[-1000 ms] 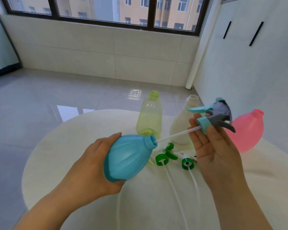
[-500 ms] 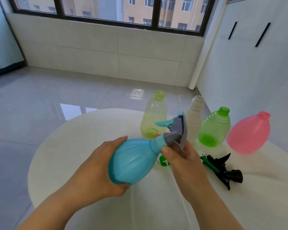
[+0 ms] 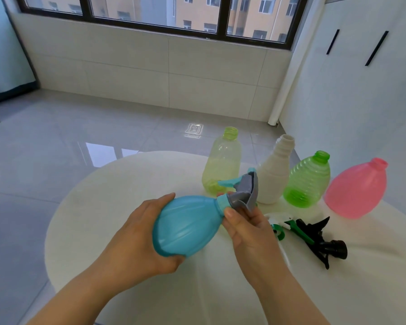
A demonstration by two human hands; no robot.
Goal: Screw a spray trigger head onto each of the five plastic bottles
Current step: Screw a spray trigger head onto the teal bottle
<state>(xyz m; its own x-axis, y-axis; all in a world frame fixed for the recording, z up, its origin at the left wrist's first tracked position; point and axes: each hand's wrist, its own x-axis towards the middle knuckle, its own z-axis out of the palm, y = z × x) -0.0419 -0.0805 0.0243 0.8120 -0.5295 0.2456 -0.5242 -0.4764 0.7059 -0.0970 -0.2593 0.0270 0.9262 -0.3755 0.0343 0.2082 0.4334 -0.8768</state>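
Blue bottle (image 3: 188, 226) lies tilted in my left hand (image 3: 141, 242), held over the round white table (image 3: 103, 207) with its neck pointing up and to the right. My left fingers and thumb are curled round its wide base, gripping it. On its neck sits the grey spray trigger head (image 3: 244, 191), with a teal collar (image 3: 222, 202) and a teal lever sticking out to the left. My right hand (image 3: 251, 228) pinches this head just above the collar, thumb on the near side, fingers curled behind; how far the collar is threaded on I cannot tell. Beyond the blue bottle's neck four open bottles stand upright: a yellow-green bottle (image 3: 222, 165) right behind the head, then a white bottle (image 3: 273, 174), a ribbed green bottle (image 3: 307, 181), and a pink bottle (image 3: 356, 188) farthest to the blue bottle's right. To the blue bottle's right, past my right hand, loose heads lie on the table: a white-and-green head (image 3: 279, 221) nearest, and a black head (image 3: 324, 242) farther out.
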